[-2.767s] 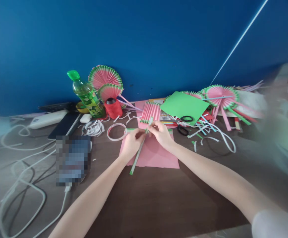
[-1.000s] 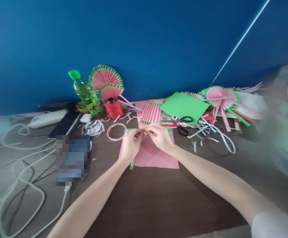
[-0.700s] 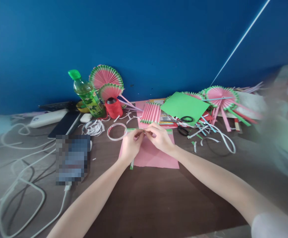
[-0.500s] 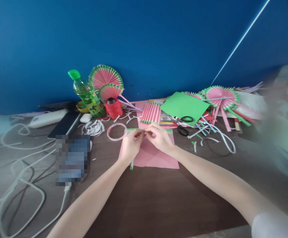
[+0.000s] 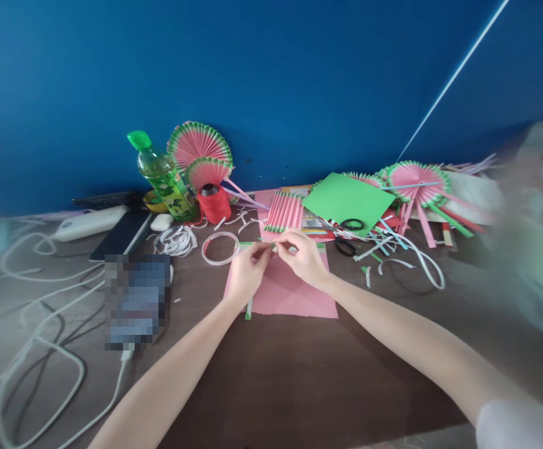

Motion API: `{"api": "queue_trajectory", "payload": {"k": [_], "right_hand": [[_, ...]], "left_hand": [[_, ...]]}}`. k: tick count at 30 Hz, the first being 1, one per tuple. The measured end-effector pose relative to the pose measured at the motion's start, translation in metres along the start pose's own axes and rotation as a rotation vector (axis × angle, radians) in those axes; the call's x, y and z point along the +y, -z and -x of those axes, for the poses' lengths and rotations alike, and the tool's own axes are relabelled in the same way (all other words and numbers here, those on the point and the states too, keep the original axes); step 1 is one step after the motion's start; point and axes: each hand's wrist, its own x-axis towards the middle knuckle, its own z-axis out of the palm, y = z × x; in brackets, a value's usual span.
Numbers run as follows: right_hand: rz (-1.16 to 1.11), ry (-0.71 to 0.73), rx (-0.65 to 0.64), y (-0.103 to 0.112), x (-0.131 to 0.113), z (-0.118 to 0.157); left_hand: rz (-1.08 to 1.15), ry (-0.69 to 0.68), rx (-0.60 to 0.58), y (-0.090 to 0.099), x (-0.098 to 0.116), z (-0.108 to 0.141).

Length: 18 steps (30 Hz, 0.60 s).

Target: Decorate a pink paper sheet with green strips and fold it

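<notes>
A pink paper sheet [image 5: 294, 296] with green strips along its far edge lies flat under both hands. My left hand [image 5: 249, 268] is closed in a pinch over the sheet's far part. Meeting it fingertip to fingertip, my right hand [image 5: 302, 257] pinches as well. Between the fingertips shows a small pale strip [image 5: 275, 248], mostly hidden by the fingers. A narrow green and white strip [image 5: 249, 310] sticks out below my left hand. Left of the sheet lies a roll of tape [image 5: 204, 252]; beyond the hands is a pleated pink paper [image 5: 284, 212] with green edges.
Black-handled scissors [image 5: 346, 247] and green paper [image 5: 346, 201] lie right, among paper scraps. Pleated paper fans [image 5: 418, 181] are behind. A green bottle [image 5: 171, 184] and red thread spool [image 5: 214, 204] stand left, near a phone [image 5: 143, 302] and white cables [image 5: 81, 374].
My fingertips have parted slightly, and a small pale bit now shows between them. Both hands otherwise stay over the sheet's far edge.
</notes>
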Motion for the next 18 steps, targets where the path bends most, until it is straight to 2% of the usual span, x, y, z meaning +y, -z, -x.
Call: {"api": "queue_trajectory", "payload": {"k": [9,18], "right_hand": [[-0.057,-0.208,0.228,0.021,0.016,-0.021],[0.115,-0.298,0.490,0.071,0.047,-0.045]], "left_hand": [[0.248,0.157,-0.029,0.002,-0.006,-0.004],[0.262,0.171,0.023,0.005,-0.004,-0.007]]}}
